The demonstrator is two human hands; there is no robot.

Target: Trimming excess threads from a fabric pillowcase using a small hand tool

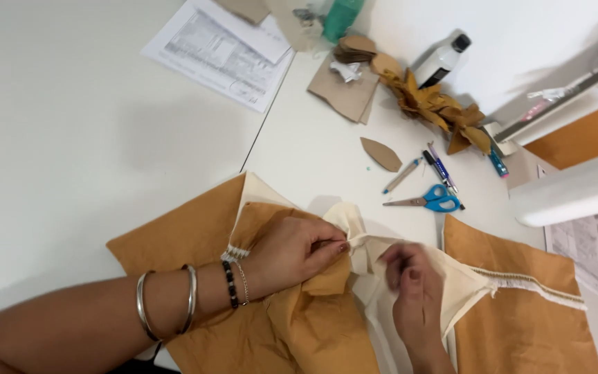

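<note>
A mustard-yellow fabric piece [181, 239] with a cream lining [344, 218] lies on the white table [70, 159] in front of me. My left hand [295, 249], with bangles and a beaded bracelet at the wrist, pinches a gathered fold of the cream lining and mustard cloth. My right hand [413, 287] is blurred, fingers curled over the cream lining just right of that fold. A white trim [534, 282] runs along the mustard panel at the right.
Blue-handled scissors [432, 200], pens [441, 168] and a brown leaf-shaped cut-out [381, 154] lie beyond the fabric. Further back are mustard fabric petals [434, 107], a white bottle [441, 59], brown card pieces [344, 93], printed papers [223, 52] and a white roll [576, 188].
</note>
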